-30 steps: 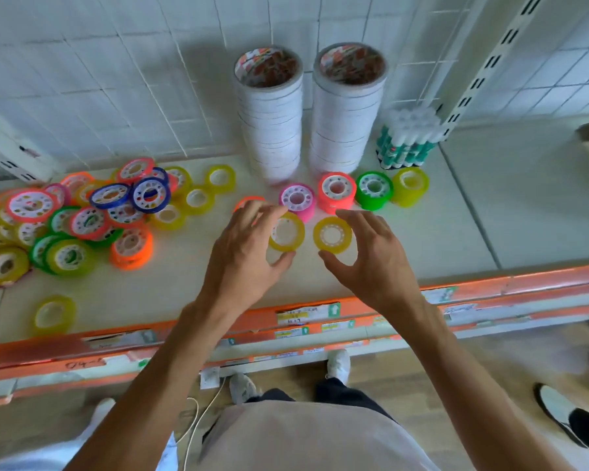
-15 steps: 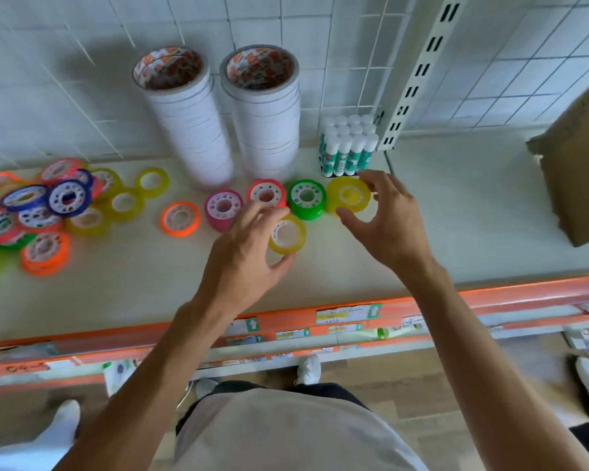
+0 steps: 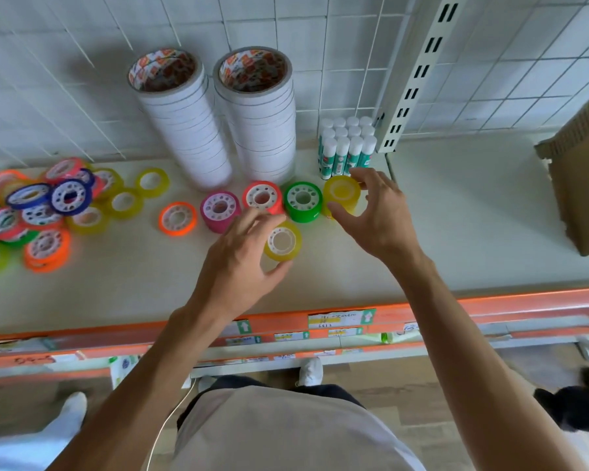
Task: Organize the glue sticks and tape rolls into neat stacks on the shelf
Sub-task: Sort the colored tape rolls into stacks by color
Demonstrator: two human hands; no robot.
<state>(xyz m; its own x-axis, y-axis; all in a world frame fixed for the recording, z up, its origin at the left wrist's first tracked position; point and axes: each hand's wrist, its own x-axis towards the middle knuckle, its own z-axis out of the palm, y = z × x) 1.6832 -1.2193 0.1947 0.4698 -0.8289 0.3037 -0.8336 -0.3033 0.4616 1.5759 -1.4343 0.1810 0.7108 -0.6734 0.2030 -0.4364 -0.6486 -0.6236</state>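
At the far left of the shelf (image 3: 456, 212) lies a loose heap of small tape rolls (image 3: 31, 212) in pink, blue, green, orange and yellow, some overlapping, with a few yellow rings (image 3: 152, 182) lying flat at its right edge. An orange roll (image 3: 178, 219) lies alone just right of the heap. Behind it, against the wire grid back, stand two tall stacks of white tape rolls (image 3: 218, 117), side by side and nearly touching.

In front of the white stacks runs a row of small stacks: pink (image 3: 220, 210), red (image 3: 262, 197), green (image 3: 303, 201) and yellow (image 3: 341, 194), each touching or just beside the next.

The left hand (image 3: 238, 266) reaches in from below, and its grip is grasping a yellow tape roll (image 3: 283, 241): the thumb curls against the roll's near side and the fingers arch over its far left edge, so the roll sits at the right of the palm, lying in front of the red and green stacks. Whether it is lifted off the shelf cannot be told.

The right hand (image 3: 376, 215) has its grip around the yellow stack at the row's right end, thumb against the near side, fingers curved over the far right side. The stack lies to the left of the palm.

Just behind that hand a block of glue sticks (image 3: 347, 147) stands upright with white caps, beside a slotted upright post (image 3: 419, 73). A cardboard box (image 3: 582, 171) sits at the far right.
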